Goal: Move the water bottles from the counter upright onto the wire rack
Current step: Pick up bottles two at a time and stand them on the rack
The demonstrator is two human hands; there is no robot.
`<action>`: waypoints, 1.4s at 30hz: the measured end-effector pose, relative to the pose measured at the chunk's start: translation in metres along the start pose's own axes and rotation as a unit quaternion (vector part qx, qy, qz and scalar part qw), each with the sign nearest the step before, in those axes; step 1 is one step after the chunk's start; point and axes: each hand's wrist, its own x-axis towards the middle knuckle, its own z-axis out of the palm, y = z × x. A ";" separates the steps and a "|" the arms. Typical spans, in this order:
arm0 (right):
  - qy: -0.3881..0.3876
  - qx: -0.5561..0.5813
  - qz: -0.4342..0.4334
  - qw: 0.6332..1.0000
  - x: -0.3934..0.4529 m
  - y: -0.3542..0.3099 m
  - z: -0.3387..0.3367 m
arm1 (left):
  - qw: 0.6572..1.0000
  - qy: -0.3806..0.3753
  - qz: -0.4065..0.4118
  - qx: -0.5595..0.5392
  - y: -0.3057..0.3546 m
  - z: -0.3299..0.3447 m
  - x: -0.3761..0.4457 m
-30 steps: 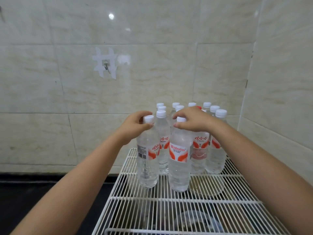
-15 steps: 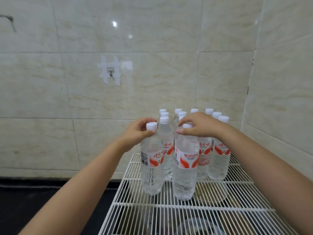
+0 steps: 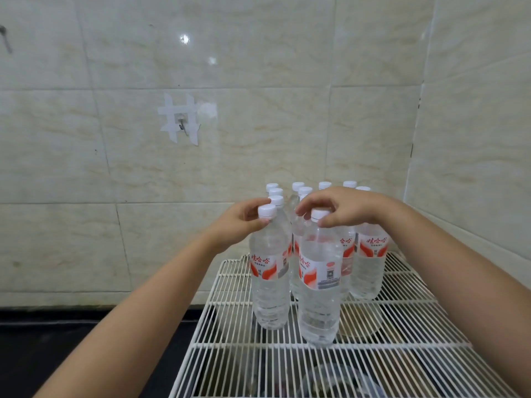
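Two clear water bottles with white caps and red-and-white labels stand upright at the front of a group on the white wire rack [image 3: 388, 351]. My left hand [image 3: 241, 222] pinches the neck of the left front bottle [image 3: 268, 271], fingers around its cap. My right hand [image 3: 339, 206] holds the cap of the right front bottle [image 3: 319, 280] from above. Behind them several more upright bottles [image 3: 370, 259] stand in rows near the wall; my hands hide some of them.
Tiled walls [image 3: 258, 110] close in the rack at the back and right, with a taped hook [image 3: 181, 120] on the back wall. The dark counter [image 3: 71, 349] lies to the left. Round objects, dimly visible, sit under the rack [image 3: 359, 323].
Both front bottles have turned about their upright axes, so their labels face differently, and they stand slightly nearer the front. Both hands keep hold of the caps. The view has tilted upward.
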 end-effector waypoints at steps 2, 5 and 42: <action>0.061 -0.100 0.047 0.992 0.000 -0.003 0.008 | 1.000 0.017 0.002 0.004 0.001 0.007 0.002; 0.143 -0.284 0.118 0.941 0.005 -0.011 0.022 | 0.998 0.048 0.006 0.038 0.002 0.011 0.005; 0.187 -0.072 0.051 0.978 0.019 0.011 0.019 | 0.942 0.331 0.058 -0.016 -0.010 0.075 0.004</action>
